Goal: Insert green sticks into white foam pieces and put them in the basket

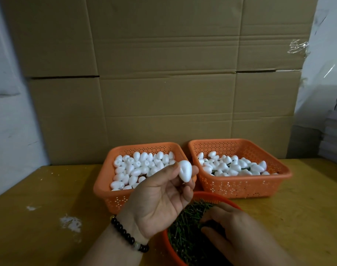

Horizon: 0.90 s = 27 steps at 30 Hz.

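Head view: right hand (238,231) fingertips buried among green sticks (185,233).

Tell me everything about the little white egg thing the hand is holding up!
The white foam piece is smooth, matte and egg-shaped, like the loose ones in the left basket. It stands roughly upright with its narrower end pointing down, raised above the table in front of the two orange baskets. The left hand pinches it between thumb and fingertips; nothing else touches it. A shallow dent shows on its upper face. No green stick can be seen in it yet.
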### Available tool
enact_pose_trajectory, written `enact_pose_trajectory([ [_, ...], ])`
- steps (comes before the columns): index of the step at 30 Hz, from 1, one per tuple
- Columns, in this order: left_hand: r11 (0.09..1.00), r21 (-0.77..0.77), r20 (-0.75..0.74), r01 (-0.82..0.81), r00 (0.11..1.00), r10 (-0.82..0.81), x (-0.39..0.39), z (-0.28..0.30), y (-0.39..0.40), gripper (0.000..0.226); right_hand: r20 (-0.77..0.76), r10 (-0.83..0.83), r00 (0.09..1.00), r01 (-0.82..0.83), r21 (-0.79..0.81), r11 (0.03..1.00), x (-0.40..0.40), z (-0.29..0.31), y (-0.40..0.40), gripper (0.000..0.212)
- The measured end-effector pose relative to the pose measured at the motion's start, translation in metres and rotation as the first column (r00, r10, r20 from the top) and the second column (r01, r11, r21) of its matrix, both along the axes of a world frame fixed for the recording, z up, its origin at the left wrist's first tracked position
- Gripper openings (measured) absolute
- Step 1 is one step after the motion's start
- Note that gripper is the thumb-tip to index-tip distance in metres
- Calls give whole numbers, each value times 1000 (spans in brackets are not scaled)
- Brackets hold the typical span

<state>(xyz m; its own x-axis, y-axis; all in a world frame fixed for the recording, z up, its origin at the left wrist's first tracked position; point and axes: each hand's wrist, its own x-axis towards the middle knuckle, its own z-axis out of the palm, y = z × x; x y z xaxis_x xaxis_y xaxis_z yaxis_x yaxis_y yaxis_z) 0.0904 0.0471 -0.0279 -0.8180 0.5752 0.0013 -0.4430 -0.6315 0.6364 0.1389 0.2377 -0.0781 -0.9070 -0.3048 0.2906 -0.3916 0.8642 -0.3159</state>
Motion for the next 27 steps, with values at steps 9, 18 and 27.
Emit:
enact_pose_trajectory([
  [9, 1000, -5, -50, 5, 999, -5, 2, -5, 6, 38, -25, -20, 999, 18, -86, 996, 2, 5, 2, 17],
  [18, 997, -32, 8, -65, 998, 65, 3, -7, 11, 33, -66, -69, 995, 54, -211, 976, 2, 6, 5, 12],
  [27, 998, -6, 59, -68, 996, 68, 3, -8, 14, 46, -78, -83, 993, 56, -298, 953, 0, 5, 5, 22],
])
